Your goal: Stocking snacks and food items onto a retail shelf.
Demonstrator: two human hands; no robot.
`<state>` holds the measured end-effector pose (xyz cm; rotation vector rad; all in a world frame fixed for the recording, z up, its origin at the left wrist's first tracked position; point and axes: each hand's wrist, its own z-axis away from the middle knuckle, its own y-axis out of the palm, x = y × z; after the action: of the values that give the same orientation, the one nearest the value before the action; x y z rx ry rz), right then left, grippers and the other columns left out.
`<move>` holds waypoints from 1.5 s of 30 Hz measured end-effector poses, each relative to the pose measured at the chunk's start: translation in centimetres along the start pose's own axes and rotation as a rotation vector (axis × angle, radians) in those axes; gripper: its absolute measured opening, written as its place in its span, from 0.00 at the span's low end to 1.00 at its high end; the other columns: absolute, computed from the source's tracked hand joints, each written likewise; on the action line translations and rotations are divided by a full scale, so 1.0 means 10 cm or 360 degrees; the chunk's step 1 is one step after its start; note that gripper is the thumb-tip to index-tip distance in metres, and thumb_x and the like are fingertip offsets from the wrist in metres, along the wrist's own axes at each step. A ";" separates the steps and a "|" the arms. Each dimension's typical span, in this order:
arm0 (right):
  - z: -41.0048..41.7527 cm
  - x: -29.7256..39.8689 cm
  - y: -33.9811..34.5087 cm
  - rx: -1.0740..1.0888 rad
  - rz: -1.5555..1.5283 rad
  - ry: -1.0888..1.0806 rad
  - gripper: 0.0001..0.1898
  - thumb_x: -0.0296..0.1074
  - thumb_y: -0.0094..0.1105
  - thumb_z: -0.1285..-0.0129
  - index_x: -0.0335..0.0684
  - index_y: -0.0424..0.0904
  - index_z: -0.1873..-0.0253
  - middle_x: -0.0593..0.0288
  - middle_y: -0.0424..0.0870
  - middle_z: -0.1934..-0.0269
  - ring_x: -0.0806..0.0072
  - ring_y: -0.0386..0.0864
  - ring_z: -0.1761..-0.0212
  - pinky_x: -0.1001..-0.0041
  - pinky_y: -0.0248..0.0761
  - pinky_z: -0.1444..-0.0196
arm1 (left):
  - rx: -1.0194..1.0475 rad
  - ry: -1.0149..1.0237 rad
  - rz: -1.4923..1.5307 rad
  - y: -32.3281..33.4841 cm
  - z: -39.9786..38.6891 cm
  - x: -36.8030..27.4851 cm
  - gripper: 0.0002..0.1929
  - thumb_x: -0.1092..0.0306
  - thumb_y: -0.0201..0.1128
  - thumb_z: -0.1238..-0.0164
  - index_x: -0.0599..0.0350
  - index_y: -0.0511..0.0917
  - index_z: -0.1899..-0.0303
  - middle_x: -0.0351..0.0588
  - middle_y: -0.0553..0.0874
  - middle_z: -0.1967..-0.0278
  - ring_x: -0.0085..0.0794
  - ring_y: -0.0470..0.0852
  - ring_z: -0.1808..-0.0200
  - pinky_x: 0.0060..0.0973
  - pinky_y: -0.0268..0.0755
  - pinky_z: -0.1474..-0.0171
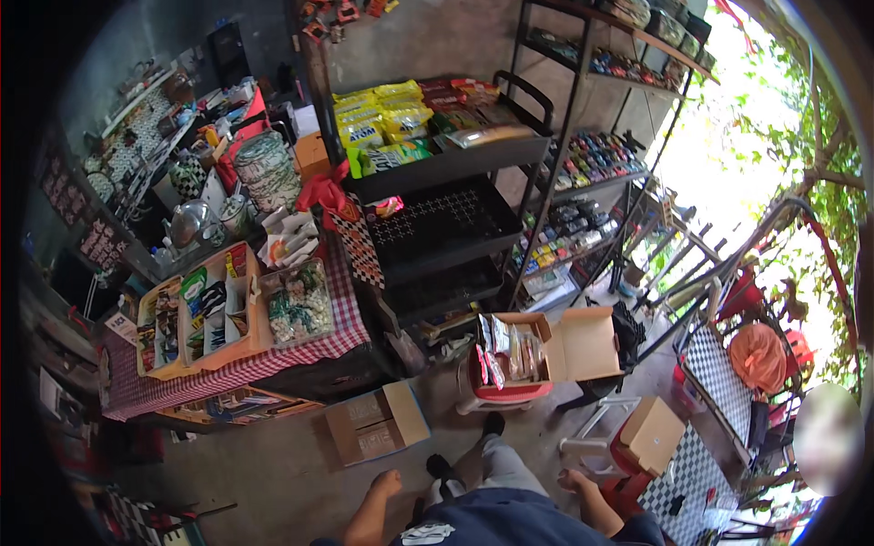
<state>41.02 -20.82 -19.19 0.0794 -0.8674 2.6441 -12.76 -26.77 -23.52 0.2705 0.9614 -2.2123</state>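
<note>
My left hand (387,483) hangs low at the left of my body, fingers curled, with nothing seen in it. On my other side, my right hand (572,480) is near a stool; its fingers are bent and partly hidden, so its hold is unclear. Before me an open cardboard box (567,345) with packaged goods rests on a red and white stool (502,394). Left of it, another open cardboard box (351,447) lies on the floor. Beyond stands a black tiered rack (450,160) with yellow snack packs (360,126) and other packets on its top tray.
A table with a red checked cloth (239,375) holds divided bins (256,334) and a clear container (300,307). A metal shelf (580,75) stands behind. At right are a white stool (587,443) with a closed cardboard box (652,437) and a checkered tabletop (696,471).
</note>
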 end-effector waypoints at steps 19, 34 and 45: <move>-1.37 0.14 -1.03 0.0020 -0.0514 -0.0482 0.19 0.36 0.55 0.41 0.30 0.76 0.48 0.48 0.83 0.64 0.62 0.83 0.63 0.67 0.75 0.56 | -0.0123 -0.0186 0.0574 0.35 -1.06 -1.21 0.09 0.62 0.59 0.38 0.54 0.81 0.61 0.53 0.86 0.61 0.44 0.83 0.54 0.35 0.74 0.50; -2.35 1.36 -2.08 0.0186 -0.0160 -0.0897 0.34 0.37 0.55 0.42 0.32 0.58 0.31 0.34 0.69 0.39 0.47 0.67 0.35 0.61 0.62 0.34 | -0.0585 -0.0282 0.0351 0.73 -2.33 -3.58 0.22 0.59 0.67 0.44 0.59 0.73 0.51 0.58 0.82 0.54 0.51 0.81 0.53 0.42 0.73 0.50; -2.74 1.23 -1.60 0.0240 -0.0021 -0.1000 0.30 0.36 0.53 0.43 0.26 0.64 0.37 0.34 0.70 0.40 0.47 0.68 0.35 0.62 0.64 0.35 | -0.0900 -0.0518 0.0365 0.91 -2.54 -3.71 0.19 0.65 0.69 0.49 0.58 0.74 0.56 0.57 0.79 0.53 0.52 0.76 0.48 0.42 0.69 0.44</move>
<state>36.66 10.95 -30.40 0.9889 -0.8273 2.6926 18.50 6.11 -30.27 -0.2236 1.2463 -1.6302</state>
